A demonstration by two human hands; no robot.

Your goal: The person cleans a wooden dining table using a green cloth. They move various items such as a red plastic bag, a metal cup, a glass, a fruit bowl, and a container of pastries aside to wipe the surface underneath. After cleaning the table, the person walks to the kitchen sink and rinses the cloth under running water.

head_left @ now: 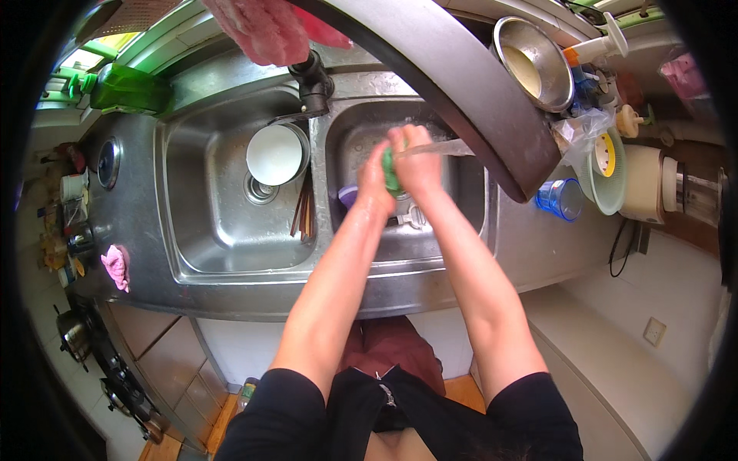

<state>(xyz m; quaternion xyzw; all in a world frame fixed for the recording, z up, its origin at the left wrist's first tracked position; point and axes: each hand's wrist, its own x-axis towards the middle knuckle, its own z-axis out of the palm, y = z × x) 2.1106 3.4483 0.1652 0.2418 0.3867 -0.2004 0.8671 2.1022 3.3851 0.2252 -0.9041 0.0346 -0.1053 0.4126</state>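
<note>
Over the right basin [369, 112] of a stainless steel double sink, my left hand [376, 178] and my right hand [418, 164] press together around a green cloth or sponge [391, 173]. Both hands grip it, and most of it is hidden by the fingers. A stream of water [447, 147] runs onto my right hand beneath the dark faucet spout [461, 75]. Behind my left wrist, a purple item [347, 196] shows in part. Beyond my right wrist, a whitish drain fitting [414, 218] lies on the basin floor.
The left basin [193, 230] holds white bowls [274, 154] and several chopsticks [304, 210]. A green pump bottle [132, 89], a round lid [108, 163] and a pink cloth [116, 267] sit leftward. Rightward are a metal bowl [553, 63], a blue cup [559, 199] and a colander [610, 184].
</note>
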